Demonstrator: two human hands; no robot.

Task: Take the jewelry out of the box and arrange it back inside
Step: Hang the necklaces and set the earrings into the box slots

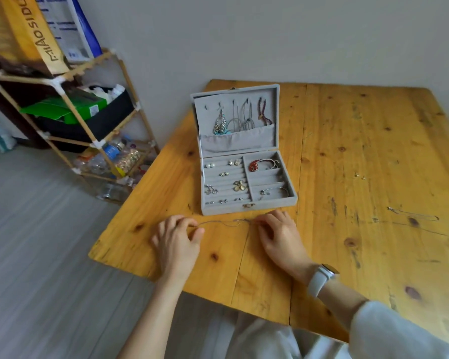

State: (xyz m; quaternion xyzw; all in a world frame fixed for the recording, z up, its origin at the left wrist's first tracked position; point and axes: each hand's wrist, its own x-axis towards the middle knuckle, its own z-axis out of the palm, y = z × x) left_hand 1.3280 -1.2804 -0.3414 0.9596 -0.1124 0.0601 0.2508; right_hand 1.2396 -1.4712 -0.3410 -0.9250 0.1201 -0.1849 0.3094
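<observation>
Open on a wooden table (347, 164), a grey velvet jewelry box (244, 151) stands with its lid upright. Necklaces (244, 116) and a beaded strand (262, 112) hang from the lid's hooks; earrings (233, 162) sit in the left ring rows, and a red bracelet (259, 164) and silver bangle (275, 190) lie in the right compartments. Just near of the box, a thin chain (223, 223) stretches left to right between the hands. The left hand (176, 239) pinches its left end; the right hand (280, 234) pinches its right end.
</observation>
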